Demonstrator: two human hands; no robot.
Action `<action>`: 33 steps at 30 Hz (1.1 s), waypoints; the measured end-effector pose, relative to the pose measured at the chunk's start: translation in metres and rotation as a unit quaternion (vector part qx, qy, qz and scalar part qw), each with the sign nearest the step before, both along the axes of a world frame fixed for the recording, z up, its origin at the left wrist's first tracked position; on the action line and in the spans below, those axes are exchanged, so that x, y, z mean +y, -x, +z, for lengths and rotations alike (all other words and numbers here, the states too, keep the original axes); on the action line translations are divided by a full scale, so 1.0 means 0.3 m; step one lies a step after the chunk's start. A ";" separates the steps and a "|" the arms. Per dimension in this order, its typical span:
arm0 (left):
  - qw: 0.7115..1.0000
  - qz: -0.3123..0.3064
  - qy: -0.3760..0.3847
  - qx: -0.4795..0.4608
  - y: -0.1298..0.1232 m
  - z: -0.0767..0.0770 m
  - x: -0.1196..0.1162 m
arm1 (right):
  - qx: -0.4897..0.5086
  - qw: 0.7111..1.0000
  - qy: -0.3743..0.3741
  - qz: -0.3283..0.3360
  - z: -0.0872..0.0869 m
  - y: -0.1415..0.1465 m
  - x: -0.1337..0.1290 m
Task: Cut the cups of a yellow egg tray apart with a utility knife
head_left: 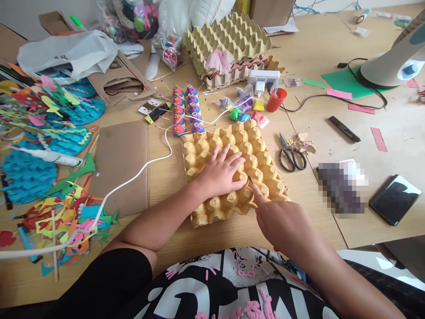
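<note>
A yellow egg tray (207, 206) lies bottom up on the wooden table in front of me, and a cut or gap shows in its near edge. My left hand (219, 175) rests flat on top of it, fingers spread. At the tray's near right part, my right hand (279, 221) is closed with the index finger stretched forward. Just ahead of that fingertip a thin dark knife tip (250, 180) sits between the cups. The rest of the knife is hidden under the hand. Black-handled scissors (292, 155) lie right of the tray.
Painted egg-cup figures (187, 110) with pins stand behind the tray. A white cable (133, 177) crosses the left side. Stacked egg trays (229, 40), a power strip (264, 76) and a red cup (276, 99) are farther back. Paper scraps (69, 221) and cardboard (121, 168) lie left.
</note>
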State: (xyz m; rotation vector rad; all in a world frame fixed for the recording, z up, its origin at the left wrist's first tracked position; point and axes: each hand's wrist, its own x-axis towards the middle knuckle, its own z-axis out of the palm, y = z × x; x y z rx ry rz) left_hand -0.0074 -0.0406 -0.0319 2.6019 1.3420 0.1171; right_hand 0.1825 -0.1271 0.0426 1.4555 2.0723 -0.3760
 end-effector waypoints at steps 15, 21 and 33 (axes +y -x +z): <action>1.000 0.001 -0.007 -0.001 0.000 -0.002 -0.003 | 0.006 1.000 -0.017 0.013 -0.013 0.005 -0.003; 1.000 0.001 0.002 -0.002 0.000 0.001 -0.002 | 0.024 1.000 -0.014 -0.013 -0.022 0.033 0.055; 1.000 0.001 0.002 0.001 -0.002 0.000 0.002 | 0.020 1.000 -0.015 0.006 -0.009 0.028 0.018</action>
